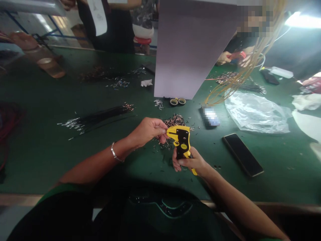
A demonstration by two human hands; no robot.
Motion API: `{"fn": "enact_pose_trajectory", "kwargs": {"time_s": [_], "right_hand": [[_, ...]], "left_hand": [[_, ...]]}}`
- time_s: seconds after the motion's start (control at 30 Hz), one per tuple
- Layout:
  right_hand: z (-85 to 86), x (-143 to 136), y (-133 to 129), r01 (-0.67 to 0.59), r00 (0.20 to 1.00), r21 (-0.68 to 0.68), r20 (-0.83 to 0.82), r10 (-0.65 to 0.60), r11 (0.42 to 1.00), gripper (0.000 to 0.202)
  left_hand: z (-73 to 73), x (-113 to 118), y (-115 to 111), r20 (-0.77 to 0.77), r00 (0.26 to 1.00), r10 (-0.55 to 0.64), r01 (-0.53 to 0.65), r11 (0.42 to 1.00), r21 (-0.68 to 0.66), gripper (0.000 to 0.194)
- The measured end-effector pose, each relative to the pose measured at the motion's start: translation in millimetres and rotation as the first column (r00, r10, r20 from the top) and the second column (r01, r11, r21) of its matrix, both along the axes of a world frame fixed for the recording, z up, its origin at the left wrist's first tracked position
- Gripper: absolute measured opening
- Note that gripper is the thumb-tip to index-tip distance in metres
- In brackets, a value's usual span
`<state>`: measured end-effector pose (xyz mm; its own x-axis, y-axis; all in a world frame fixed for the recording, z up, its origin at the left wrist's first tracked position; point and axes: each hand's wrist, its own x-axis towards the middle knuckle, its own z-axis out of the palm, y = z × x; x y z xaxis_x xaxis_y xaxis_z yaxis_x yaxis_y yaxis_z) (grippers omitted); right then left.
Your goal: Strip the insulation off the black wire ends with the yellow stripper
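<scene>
My right hand (pixel 192 161) is wrapped round the handle of a yellow and black wire stripper (pixel 184 142), which stands upright with its jaws to the left. Right at those jaws is my left hand (pixel 155 130), closed in a pinch. What sits between its fingertips is too small to make out. Just behind the stripper's head lies a pile of short wire pieces with copper ends (pixel 175 119), partly hidden by the tool and my fingers. A bundle of black wires (pixel 100 116) with bare ends lies left of my left hand.
A tall pale panel (pixel 184 50) rises beyond my hands, with two tape rolls (pixel 177 101) at its foot. To the right are a phone (pixel 243 154), a clear plastic bag (pixel 258 112) and hanging yellow wires (pixel 240 77). Other people work across the green table (pixel 37 144).
</scene>
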<state>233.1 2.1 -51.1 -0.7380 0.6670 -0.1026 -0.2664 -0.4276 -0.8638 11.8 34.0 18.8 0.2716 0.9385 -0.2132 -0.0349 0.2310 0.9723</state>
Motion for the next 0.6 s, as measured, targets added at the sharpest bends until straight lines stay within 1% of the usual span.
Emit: {"fn": "enact_pose_trajectory", "kwargs": {"time_s": [0.23,0.6], "right_hand": [[0.5,-3.1,-0.4,0.022,0.999,0.006,-0.025,-0.021,1.0,0.023],[1.2,-7.4,-3.1,0.064,0.998,0.051,0.02,-0.065,0.997,0.024]], "left_hand": [[0.7,-1.9,1.6,-0.055,0.998,0.002,0.0,0.999,0.037,0.009],[-3.0,-5.8,4.6,-0.09,0.996,-0.021,0.027,0.997,0.069,0.014]]}}
